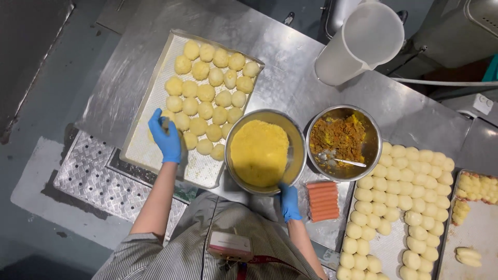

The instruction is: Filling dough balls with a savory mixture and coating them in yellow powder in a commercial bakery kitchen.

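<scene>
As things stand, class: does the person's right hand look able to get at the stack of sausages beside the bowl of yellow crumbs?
Probably yes. The right hand rests at the rim of the crumb bowl, and the sausages lie right beside it on the steel table, uncovered, with nothing between.

At the far edge of your worktop stands a white jug. Toward the right, a steel bowl holds brown-orange filling and a spoon. Sausages lie at the near edge just beside it. Pale dough balls fill the right-hand tray, with a further tray at the right edge.
</scene>
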